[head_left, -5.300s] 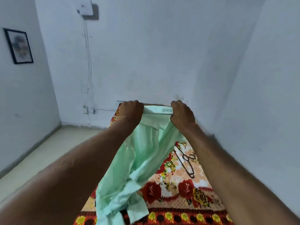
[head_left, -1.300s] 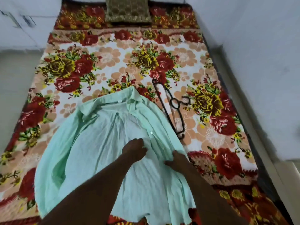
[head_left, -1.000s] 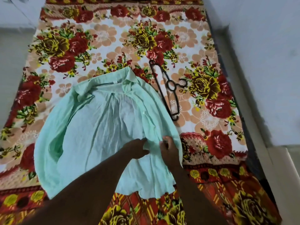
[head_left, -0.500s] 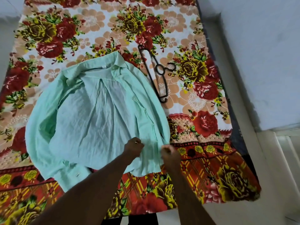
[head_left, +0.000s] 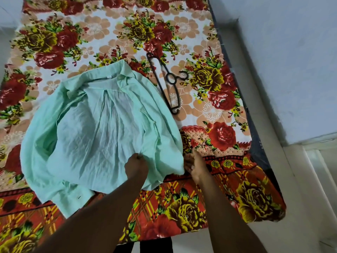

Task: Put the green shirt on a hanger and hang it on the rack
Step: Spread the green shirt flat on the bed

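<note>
The green shirt (head_left: 94, 130) lies spread on the flower-patterned bed sheet (head_left: 215, 110), collar toward the far end and hem toward me. My left hand (head_left: 135, 166) pinches the fabric near the lower front edge. My right hand (head_left: 194, 166) sits just right of the shirt's lower right corner, fingers spread and loose, touching the sheet beside the cloth. A black hanger (head_left: 168, 83) lies flat on the sheet to the right of the collar, apart from both hands. No rack is in view.
The bed's near edge drapes down in front of me (head_left: 182, 216). A pale wall (head_left: 291, 61) runs along the bed's right side with a narrow gap. Floor shows at the far left (head_left: 5, 30).
My hands slid from the shirt's middle down to its hem while the view tilted down. My right hand has let go of the hem and now lies open beside it.
</note>
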